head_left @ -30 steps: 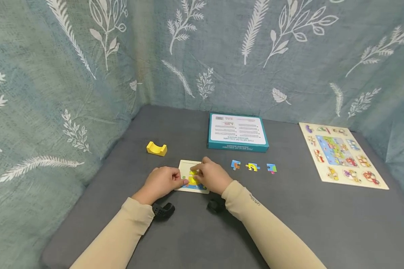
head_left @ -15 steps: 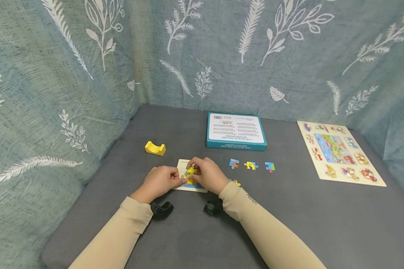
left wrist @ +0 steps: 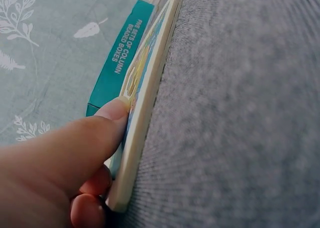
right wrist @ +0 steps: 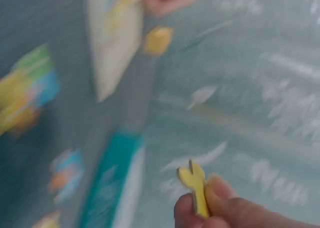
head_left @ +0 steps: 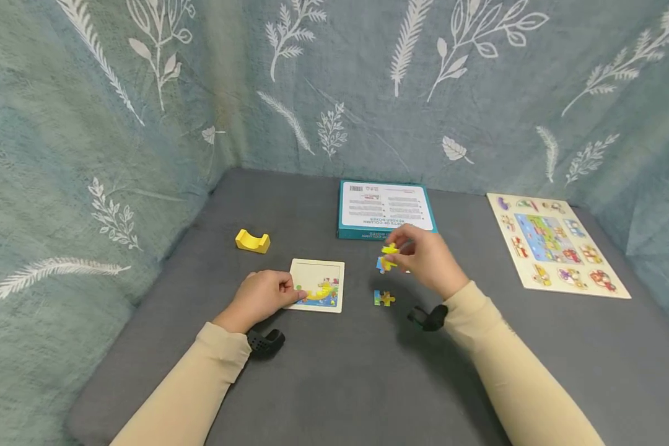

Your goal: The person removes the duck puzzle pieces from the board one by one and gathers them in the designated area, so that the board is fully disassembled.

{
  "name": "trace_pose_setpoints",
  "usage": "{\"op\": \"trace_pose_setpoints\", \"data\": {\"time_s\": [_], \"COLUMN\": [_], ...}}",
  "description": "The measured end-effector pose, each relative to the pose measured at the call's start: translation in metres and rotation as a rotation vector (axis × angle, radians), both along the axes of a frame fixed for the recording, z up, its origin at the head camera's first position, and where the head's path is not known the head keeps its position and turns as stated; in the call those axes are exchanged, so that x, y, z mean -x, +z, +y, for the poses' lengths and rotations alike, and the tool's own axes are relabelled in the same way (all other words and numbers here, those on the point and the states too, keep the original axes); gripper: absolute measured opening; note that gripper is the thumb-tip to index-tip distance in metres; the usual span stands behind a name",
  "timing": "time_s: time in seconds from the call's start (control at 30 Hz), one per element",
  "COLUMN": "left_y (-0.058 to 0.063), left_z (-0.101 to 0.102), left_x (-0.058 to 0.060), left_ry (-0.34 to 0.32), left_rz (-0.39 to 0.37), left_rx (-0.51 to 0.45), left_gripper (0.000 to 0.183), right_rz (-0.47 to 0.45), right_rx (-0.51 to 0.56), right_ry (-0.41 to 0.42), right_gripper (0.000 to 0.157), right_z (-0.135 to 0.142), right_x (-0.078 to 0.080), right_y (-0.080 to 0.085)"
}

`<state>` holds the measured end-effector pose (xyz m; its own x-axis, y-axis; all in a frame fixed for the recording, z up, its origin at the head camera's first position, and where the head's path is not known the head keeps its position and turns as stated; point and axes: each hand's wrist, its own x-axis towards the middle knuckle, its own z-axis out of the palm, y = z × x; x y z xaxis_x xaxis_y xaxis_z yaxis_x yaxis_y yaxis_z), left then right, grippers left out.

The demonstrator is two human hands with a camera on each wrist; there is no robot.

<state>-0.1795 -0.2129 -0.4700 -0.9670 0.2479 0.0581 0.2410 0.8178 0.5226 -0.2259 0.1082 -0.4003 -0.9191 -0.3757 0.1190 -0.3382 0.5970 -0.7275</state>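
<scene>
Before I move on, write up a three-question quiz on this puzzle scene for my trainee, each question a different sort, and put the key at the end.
1. True or false: in the head view, the yellow block lies to the right of the teal box.
2. What does the right grip hold?
A) the teal box
B) a yellow puzzle piece
C) the yellow block
3. In the head view, which corner of the puzzle tray does the left grip cover?

Key:
1. False; the yellow block lies to the left of the teal box.
2. B
3. The lower left corner.
</scene>
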Motion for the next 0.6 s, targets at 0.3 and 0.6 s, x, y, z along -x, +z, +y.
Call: {"op": "trace_pose_setpoints", "data": {"time_s": [0.3, 0.6], "left_y": [0.005, -0.003], "left_z": [-0.004, 0.001], "left_x": [0.001, 0.003], "left_ry": [0.027, 0.029], "left_rz": [-0.041, -0.054], "left_rx": [0.013, -0.026], "left_gripper": [0.042, 0.041], "right_rz": [-0.175, -0.004], "right_rx": [-0.067, -0.179], "right_ry": [0.022, 0.008], "right_gripper": [0.020, 0.020], "right_z": [0.054, 0.056], "right_x": [-0.009, -0.015], "right_y": [-0.045, -0.066]}}
